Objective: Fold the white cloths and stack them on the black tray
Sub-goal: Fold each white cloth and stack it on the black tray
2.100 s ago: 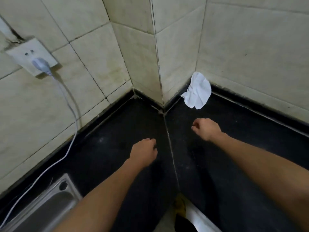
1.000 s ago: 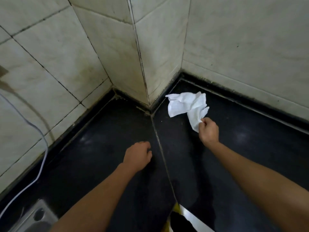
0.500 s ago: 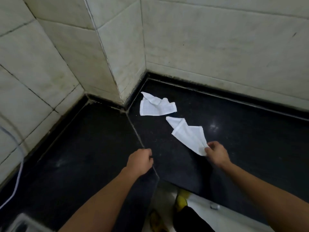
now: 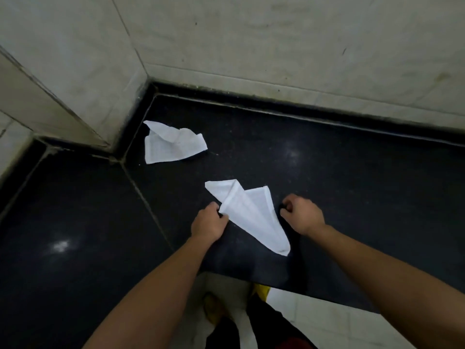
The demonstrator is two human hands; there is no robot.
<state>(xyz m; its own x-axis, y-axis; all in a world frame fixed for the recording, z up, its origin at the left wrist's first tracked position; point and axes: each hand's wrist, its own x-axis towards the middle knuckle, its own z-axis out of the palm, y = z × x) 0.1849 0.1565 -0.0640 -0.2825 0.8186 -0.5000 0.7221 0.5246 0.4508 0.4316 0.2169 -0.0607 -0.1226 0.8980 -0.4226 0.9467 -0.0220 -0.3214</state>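
Two white cloths lie on the black countertop (image 4: 352,172), which runs along the tiled wall (image 4: 276,41) and turns a corner.

Near cloth (image 4: 249,212): lies loosely folded into a long pointed shape, between the person's two hands, close to the front edge of the counter. Its narrow tip points toward the person.

Far cloth (image 4: 171,144): lies crumpled and partly folded over itself, just beside the wall corner, well apart from the near cloth. No hand touches it.

Left hand (image 4: 207,222): fingers closed, pinching the left edge of the near cloth at its middle fold.

Right hand (image 4: 303,214): fingers curled inward, resting just beside the right edge of the near cloth. Whether it touches or grips the cloth cannot be determined from this angle.

Both forearms extend over the counter edge. Below the edge, a light tiled floor (image 4: 327,318) shows.
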